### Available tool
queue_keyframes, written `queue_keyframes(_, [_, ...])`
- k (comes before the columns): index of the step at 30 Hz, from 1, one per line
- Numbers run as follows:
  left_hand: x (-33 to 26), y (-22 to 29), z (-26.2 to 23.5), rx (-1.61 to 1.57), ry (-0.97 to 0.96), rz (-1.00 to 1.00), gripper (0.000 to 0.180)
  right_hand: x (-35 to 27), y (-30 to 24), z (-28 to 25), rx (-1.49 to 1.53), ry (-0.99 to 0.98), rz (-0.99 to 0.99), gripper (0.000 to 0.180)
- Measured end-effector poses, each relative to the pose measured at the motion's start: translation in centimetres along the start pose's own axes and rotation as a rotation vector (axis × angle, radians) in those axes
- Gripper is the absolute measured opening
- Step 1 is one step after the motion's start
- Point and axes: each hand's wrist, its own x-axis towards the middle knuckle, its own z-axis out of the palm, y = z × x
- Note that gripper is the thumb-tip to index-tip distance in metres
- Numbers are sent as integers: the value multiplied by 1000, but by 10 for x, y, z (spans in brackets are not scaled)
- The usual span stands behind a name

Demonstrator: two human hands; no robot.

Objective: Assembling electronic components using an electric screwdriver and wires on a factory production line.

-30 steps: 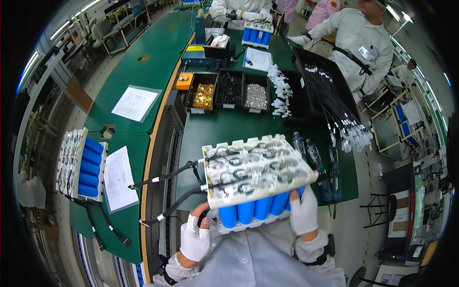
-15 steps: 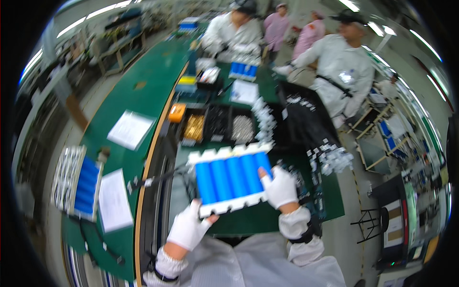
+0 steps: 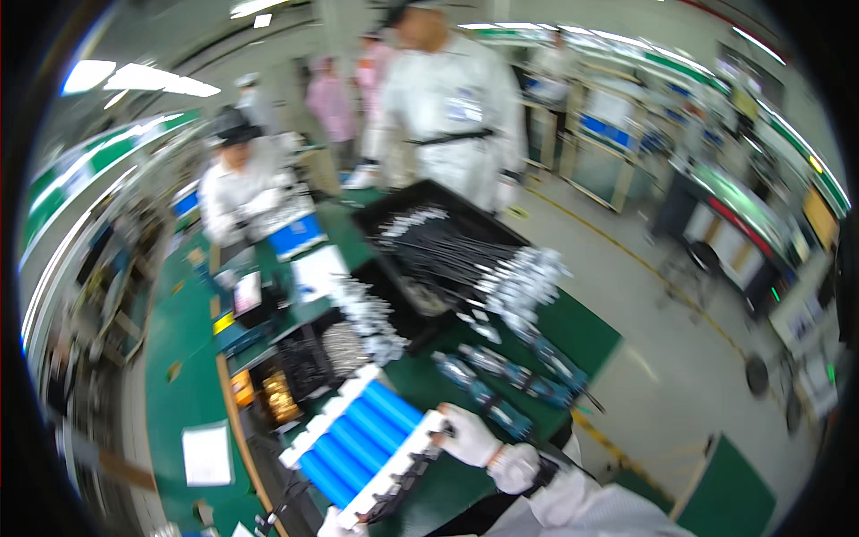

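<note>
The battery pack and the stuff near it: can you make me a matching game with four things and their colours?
Things:
1. cells in the battery pack
2. glove on the right hand
3. workbench top
4. tray of cables

Colours:
a. white
b. black
c. blue
d. green

Pairs: 1-c, 2-a, 3-d, 4-b. The right hand grips the pack's white end frame. The left hand only peeks in at the lower edge, under the pack.
</note>
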Motion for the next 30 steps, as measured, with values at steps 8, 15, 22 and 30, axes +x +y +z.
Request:
queue_keyframes(8, [25, 55, -66, -313, -152, -460, 52, 17, -82, -48, -15, -158, 139, 52])
queue_keyframes(15, [36, 71, -80, 39, -320, 212, 51, -71, -110, -162, -42, -248, 519, 51])
queue_keyframes(22, [12, 258, 52, -916, -1003, -4, 51, -268, -192, -332, -266, 540, 596, 31])
queue_keyframes(30, [-112, 482, 197, -753, -1540, 451, 60, -413, -256, -446, -663, 951, 1022, 35])
